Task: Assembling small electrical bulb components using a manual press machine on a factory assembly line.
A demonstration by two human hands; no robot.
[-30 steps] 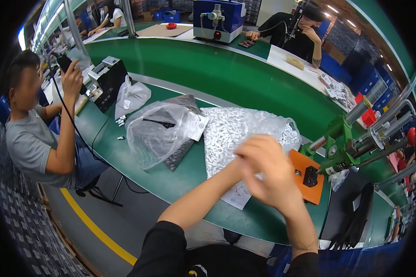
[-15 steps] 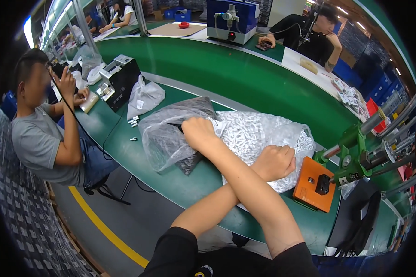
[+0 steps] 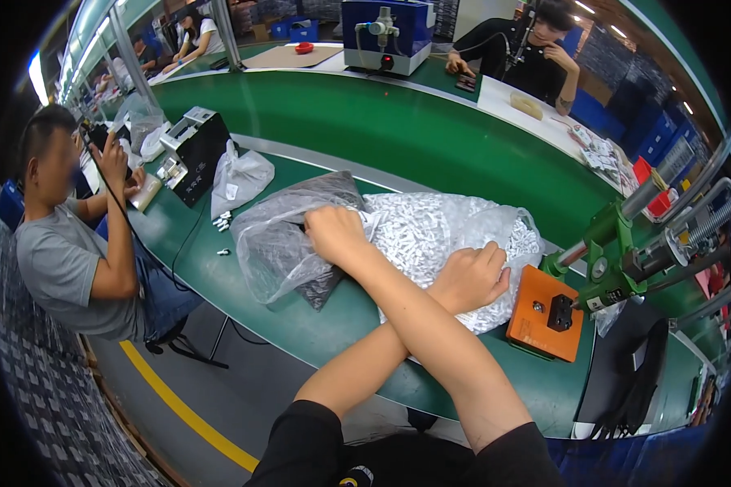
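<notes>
My forearms cross, the right one lying over the left. My right hand (image 3: 335, 234) reaches to the left, its fingers curled closed at a clear plastic bag (image 3: 260, 252) of dark small parts; whatever is in its grip is hidden. Over a clear bag of many small white parts (image 3: 414, 231), my left hand (image 3: 471, 280) is bent at the wrist with fingers curled in. Nothing can be made out inside that hand. Just right of it is an orange block (image 3: 536, 325) with a black fixture (image 3: 560, 313) on top, below a green press (image 3: 605, 260).
Several small metal parts (image 3: 222, 221) lie by a small whitish bag (image 3: 242, 174). A black boxy device (image 3: 199, 158) stands farther left, near a seated person (image 3: 81, 235). Black gloves (image 3: 629, 390) lie right of the orange block. Across the green divider (image 3: 382, 109) sits another person (image 3: 520, 57).
The view has shifted slightly, moving the scene a little left. My left hand's fingers have loosened and lifted a bit; my right hand stays at the dark-parts bag.
</notes>
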